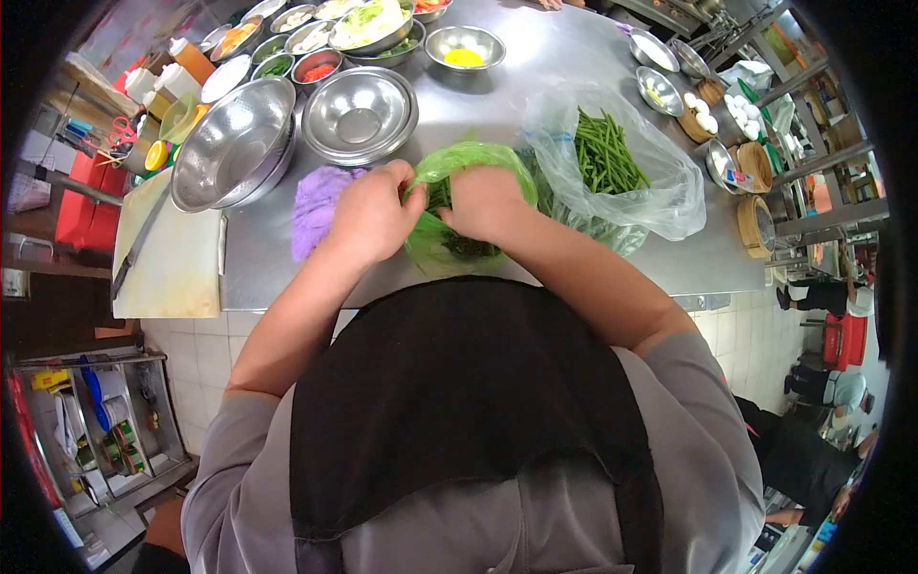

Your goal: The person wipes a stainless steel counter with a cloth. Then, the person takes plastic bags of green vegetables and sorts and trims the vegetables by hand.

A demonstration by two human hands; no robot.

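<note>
My left hand (376,212) is closed on the near-left rim of a green plastic bag (521,170). Inside the bag's mouth is my right hand (484,199), its fingers hidden by the bag and its contents. Dark leafy greens (469,247) show through and inside the bag. Just to the right, a clear plastic bag (669,203) lies spread out with cut green beans (604,153) in it. A crumpled purple cloth (317,203) rests by my left wrist.
Steel bowls (360,115) and a large perforated bowl (234,143) stand left. A knife (143,230) lies on a white cutting board (182,268). Farther back is a bowl with yellow egg (464,57). Eggs (741,115) and bamboo baskets (757,228) sit right, with other people beyond.
</note>
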